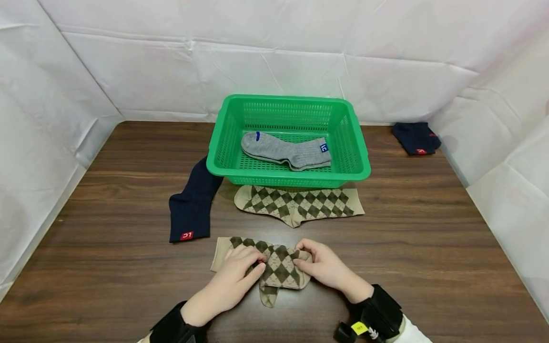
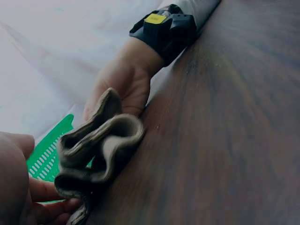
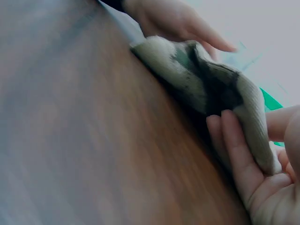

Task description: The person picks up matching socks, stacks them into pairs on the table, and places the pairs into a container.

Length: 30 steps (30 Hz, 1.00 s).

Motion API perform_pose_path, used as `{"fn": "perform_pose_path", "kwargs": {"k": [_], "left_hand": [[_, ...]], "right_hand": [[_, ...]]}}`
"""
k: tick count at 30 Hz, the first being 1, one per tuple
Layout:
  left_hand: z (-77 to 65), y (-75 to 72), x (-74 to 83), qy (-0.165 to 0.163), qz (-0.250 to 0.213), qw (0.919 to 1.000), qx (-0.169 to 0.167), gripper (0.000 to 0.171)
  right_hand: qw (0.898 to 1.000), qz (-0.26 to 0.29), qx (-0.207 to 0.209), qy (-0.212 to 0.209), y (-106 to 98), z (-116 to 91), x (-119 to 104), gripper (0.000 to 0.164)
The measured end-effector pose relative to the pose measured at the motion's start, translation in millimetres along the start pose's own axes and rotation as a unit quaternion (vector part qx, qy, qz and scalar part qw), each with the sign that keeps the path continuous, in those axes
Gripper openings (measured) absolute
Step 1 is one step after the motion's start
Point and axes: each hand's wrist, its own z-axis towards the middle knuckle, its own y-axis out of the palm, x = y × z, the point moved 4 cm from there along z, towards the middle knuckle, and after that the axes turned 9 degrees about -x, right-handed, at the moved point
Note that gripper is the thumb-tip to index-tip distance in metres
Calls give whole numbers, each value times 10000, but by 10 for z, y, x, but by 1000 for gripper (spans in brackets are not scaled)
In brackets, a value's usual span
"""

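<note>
In the head view a beige argyle sock (image 1: 280,269) with dark green diamonds lies folded over on itself near the table's front edge. A pointed bit of it sticks out below the fold. My left hand (image 1: 238,276) rests on its left part, fingers extended. At the right end my right hand (image 1: 328,267) pinches the folded edge. The right wrist view shows fingers (image 3: 236,145) tucked against the fold of the sock (image 3: 187,75). Seen from the left wrist, the sock (image 2: 101,140) stands in loose layers. A matching argyle sock (image 1: 300,205) lies flat beyond.
A green basket (image 1: 288,178) stands at the back, holding grey socks (image 1: 285,150). Left of it lies a navy sock (image 1: 193,205), partly under the basket's rim. A folded navy sock (image 1: 413,138) sits at the far right corner. White sheeting (image 1: 274,62) walls the table.
</note>
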Motion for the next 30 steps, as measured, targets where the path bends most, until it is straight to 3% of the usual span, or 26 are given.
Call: {"fn": "perform_pose_path", "kwargs": {"k": [4, 7, 12, 17, 19, 22, 24, 27, 30], "left_hand": [[-6, 15, 58, -10, 424, 9991, 27, 28], [-17, 35, 92, -149, 719, 9973, 96, 44], [-14, 55, 115, -405, 678, 9959, 432, 50], [-18, 17, 127, 77, 555, 9960, 692, 40], [-33, -13, 122, 294, 269, 9967, 706, 43], [-59, -60, 94, 506, -494, 9953, 660, 47], [-75, -85, 69, 617, -1212, 9890, 589, 48], [-94, -119, 51, 918, -2290, 9679, 471, 44], [-103, -153, 66, 1437, -3054, 9408, 305, 40]], "right_hand": [[9982, 564, 118, -143, 129, 35, -43, 9], [9948, 914, 312, -312, 211, 76, -71, 9], [9930, 838, 571, -608, 299, 147, -128, 8], [9855, 1109, 440, -1205, 312, 145, -164, 6], [9773, 1329, 358, -1612, 301, 125, -184, 4], [9651, 1500, 318, -2124, 276, 94, -208, 18], [9604, 1499, 314, -2328, 263, 82, -223, 31], [9595, 1025, 277, -2608, 265, 73, -245, 52], [9604, -58, 321, -2768, 280, 79, -265, 60]]}}
